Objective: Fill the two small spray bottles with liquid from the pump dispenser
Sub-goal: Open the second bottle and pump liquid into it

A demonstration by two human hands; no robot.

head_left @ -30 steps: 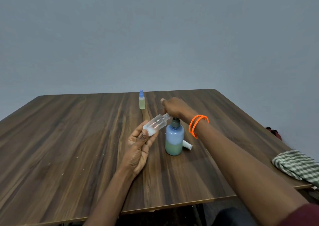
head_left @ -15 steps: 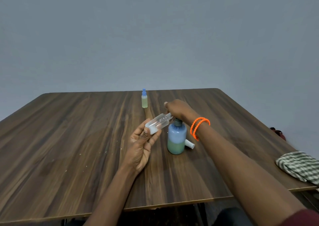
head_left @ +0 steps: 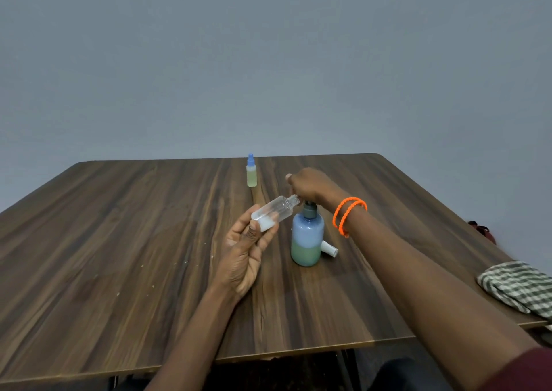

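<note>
My left hand (head_left: 243, 251) holds a small clear bottle (head_left: 273, 213) without its cap, tilted so its open neck meets the pump's spout. A little white liquid lies at the bottle's base. My right hand (head_left: 312, 186), with orange bands at the wrist, rests on top of the pump head and hides it. The pump dispenser (head_left: 307, 236) stands upright mid-table, blue above and green below. A second small spray bottle (head_left: 251, 172) with a blue cap and yellowish liquid stands upright farther back.
A white spray cap (head_left: 329, 248) lies on the wooden table (head_left: 119, 241) just right of the dispenser. A green checked cloth (head_left: 519, 289) hangs over the table's right edge. A dark red object (head_left: 482, 230) sits beyond that edge.
The hands, the clear bottle and the dispenser hold the same pose. Only the camera view has shifted slightly.
</note>
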